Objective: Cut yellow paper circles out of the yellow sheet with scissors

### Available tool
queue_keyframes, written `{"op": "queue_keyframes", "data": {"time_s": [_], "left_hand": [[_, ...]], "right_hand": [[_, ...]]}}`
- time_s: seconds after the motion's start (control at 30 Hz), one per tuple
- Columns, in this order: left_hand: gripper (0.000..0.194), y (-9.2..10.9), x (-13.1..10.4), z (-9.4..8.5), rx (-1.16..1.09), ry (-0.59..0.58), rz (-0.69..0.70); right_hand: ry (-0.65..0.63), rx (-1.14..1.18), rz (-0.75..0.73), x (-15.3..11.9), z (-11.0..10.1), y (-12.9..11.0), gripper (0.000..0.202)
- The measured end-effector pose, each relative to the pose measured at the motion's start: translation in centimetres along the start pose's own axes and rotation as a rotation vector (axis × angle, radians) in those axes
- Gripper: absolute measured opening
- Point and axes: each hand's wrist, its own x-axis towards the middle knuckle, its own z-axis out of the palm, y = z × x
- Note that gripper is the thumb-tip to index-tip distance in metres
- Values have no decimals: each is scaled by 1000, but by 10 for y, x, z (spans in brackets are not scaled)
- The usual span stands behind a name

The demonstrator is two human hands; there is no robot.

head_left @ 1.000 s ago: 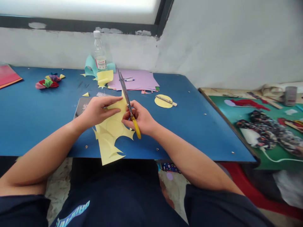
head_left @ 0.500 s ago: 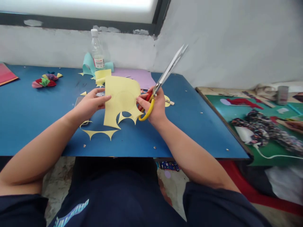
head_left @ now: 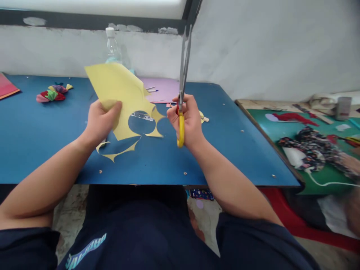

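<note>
My left hand (head_left: 102,122) is closed on a sheet of yellow paper (head_left: 119,84), thumb on the near face. The sheet is tilted, with a round hole and scalloped cuts along its lower right edge, and a thin scalloped strip hangs below it. In my right hand (head_left: 189,122) is a pair of scissors (head_left: 182,75) with red and yellow handles. The blades point up and stand slightly apart, away from the paper. My right fingers wrap round the handles.
Behind the paper stands a clear bottle (head_left: 111,47). Purple sheets (head_left: 165,84) with a pen lie at the back. Colourful fabric pieces (head_left: 53,94) lie at the left. On a green table (head_left: 258,118) to the right are patterned cloth (head_left: 309,150), a white cable and part of another person's arm.
My left hand has tilted the yellow sheet and swung it up and left. My right hand has come away from the sheet, turning the scissors more upright.
</note>
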Motion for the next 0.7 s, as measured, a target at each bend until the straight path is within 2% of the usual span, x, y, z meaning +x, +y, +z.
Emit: {"op": "queue_keyframes", "data": {"time_s": [0.17, 0.27, 0.4, 0.5, 0.6, 0.7], "left_hand": [[40, 9, 12, -15, -44, 158, 206], [39, 7, 19, -18, -167, 220, 294], [53, -1, 24, -9, -382, 242, 311], [46, -6, 21, 2, -505, 224, 301], [35, -7, 11, 10, -535, 142, 262], [40, -6, 0, 16, -540, 62, 210]], "right_hand": [[-458, 75, 129, -16, 6, -15, 89], [-606, -16, 164, -23, 14, -16, 88], [-619, -62, 143, -25, 20, -5, 85], [-583, -41, 101, -23, 21, 6, 89], [-541, 3, 65, -24, 22, 13, 86], [-503, 40, 59, -26, 23, 14, 88]]}}
